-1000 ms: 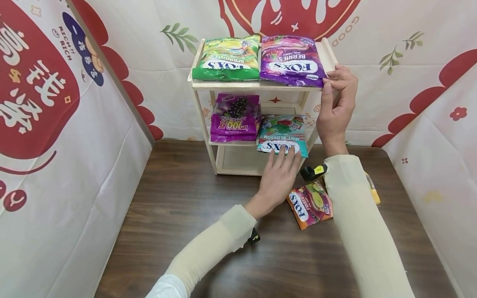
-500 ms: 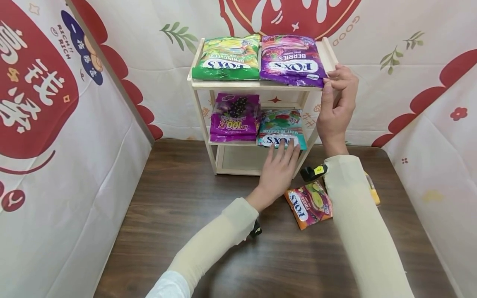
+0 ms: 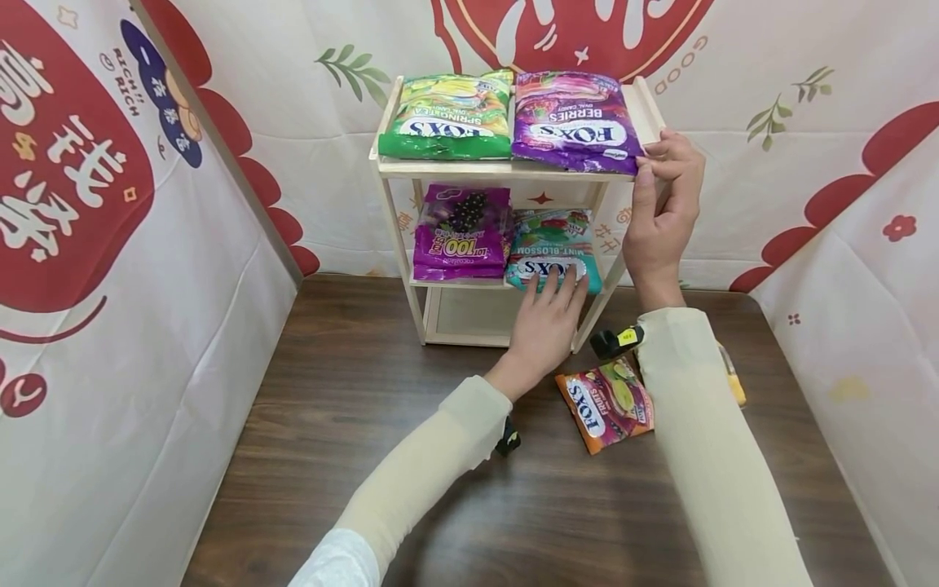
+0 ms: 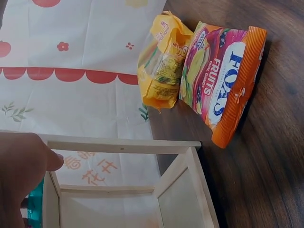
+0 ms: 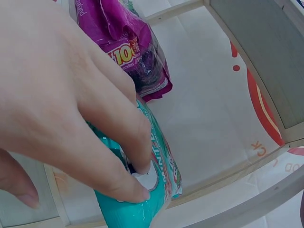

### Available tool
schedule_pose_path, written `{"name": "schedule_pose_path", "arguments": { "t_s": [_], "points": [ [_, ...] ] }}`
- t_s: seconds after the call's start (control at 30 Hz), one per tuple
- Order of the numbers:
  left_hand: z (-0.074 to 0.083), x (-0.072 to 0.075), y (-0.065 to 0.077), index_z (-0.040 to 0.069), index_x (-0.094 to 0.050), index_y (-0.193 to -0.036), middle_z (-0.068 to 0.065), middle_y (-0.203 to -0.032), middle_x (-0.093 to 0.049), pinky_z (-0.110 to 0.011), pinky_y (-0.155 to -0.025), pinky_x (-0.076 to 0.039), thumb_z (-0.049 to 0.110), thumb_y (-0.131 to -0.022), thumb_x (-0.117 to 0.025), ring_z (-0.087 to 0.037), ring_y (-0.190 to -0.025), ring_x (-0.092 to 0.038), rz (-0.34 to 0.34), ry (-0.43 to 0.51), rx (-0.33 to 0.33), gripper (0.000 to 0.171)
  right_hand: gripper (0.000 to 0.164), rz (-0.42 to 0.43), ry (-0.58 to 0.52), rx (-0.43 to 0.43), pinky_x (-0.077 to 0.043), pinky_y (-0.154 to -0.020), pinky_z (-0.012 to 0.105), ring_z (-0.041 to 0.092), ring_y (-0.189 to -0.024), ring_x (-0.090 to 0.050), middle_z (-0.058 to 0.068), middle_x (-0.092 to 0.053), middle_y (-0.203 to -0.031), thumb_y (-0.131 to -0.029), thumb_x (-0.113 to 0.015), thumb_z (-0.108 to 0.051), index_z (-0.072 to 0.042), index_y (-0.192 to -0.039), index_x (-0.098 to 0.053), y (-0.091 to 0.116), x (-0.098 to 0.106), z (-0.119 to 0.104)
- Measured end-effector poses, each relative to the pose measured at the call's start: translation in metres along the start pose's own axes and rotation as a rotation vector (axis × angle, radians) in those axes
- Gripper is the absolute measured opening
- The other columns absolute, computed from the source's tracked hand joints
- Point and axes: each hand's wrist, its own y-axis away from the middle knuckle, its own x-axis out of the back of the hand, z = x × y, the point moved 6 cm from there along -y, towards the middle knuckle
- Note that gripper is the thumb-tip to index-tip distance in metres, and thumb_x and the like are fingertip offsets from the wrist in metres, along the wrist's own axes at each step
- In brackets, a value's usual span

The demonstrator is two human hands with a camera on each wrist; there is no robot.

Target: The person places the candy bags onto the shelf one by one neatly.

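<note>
We're pressing MINT BLOSSOM [image 3: 555, 236] with outstretched left hand [image 3: 541, 330]; right hand [image 3: 666, 220], at two o'clock in head view, is clamping rack [image 3: 447, 169]; FOX'S FRUITS [image 3: 610, 405] is lying at four.

I'm at what looks like a small booth dressed as a candy stall; I can't tell what building holds it. Printed white cloth [image 3: 352, 196] hangs beyond my left hand [image 3: 546, 326] and right hand [image 3: 666, 216] and off to either side, showing red scallops, leaf sprigs, Chinese lettering and "RICH!! RICH". Below them spreads a dark wood-grain tabletop [image 3: 352, 424]. Right where they reach, a pale wooden rack [image 3: 455, 168] sets out sweets the way a shop does: a green bag [image 3: 447, 114] and a purple bag [image 3: 575, 118] of FOX'S on top, a magenta bag [image 3: 460, 236] and a teal bag [image 3: 553, 234] on the shelf underneath. Nearer me than my right hand, a FRUITS bag [image 3: 612, 403] lies on the wood
</note>
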Motion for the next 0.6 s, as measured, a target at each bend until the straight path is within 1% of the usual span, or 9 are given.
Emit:
{"name": "schedule_pose_path", "arguments": {
  "t_s": [0.17,0.3,0.5,0.6],
  "points": [
    [-0.0022,-0.0010,-0.0022,0.016,-0.032,-0.150,-0.007,-0.153,-0.030,-0.046,-0.112,-0.024,0.029,-0.099,-0.047,-0.028,-0.138,-0.028,-0.046,0.003,0.003,0.055,0.015,0.002,0.000,0.002,-0.026,-0.111,0.040,0.028,-0.123,-0.041,0.007,-0.054,-0.109,-0.088,-0.049,0.000,0.013,-0.093,-0.052,-0.0003,0.0002,-0.0008],
    [-0.0045,-0.0014,-0.0043,0.016,-0.031,-0.150,-0.006,-0.154,-0.029,-0.046,-0.112,-0.024,0.028,-0.099,-0.047,-0.028,-0.139,-0.028,-0.062,0.009,0.004,0.055,0.015,-0.001,0.001,0.005,-0.026,-0.111,0.040,0.028,-0.123,-0.042,0.009,-0.054,-0.109,-0.088,-0.049,-0.001,0.013,-0.093,-0.053,-0.0006,-0.0002,-0.0011],
    [-0.0055,-0.0039,-0.0059,0.016,-0.028,-0.152,-0.006,-0.155,-0.027,-0.046,-0.113,-0.021,0.026,-0.100,-0.044,-0.028,-0.140,-0.026,-0.093,0.014,0.006,0.055,0.016,0.001,0.005,0.006,-0.026,-0.112,0.040,0.028,-0.123,-0.042,0.004,-0.054,-0.109,-0.088,-0.049,-0.001,0.013,-0.094,-0.053,-0.0006,-0.0001,-0.0007],
    [-0.0048,-0.0051,-0.0058,0.016,-0.026,-0.152,-0.007,-0.156,-0.025,-0.046,-0.114,-0.018,0.026,-0.100,-0.043,-0.028,-0.140,-0.024,-0.104,0.020,0.005,0.056,0.016,0.004,0.007,0.006,-0.026,-0.112,0.040,0.028,-0.123,-0.042,0.006,-0.055,-0.109,-0.088,-0.049,-0.001,0.013,-0.094,-0.053,-0.0006,0.0002,-0.0007]
  ]
}}
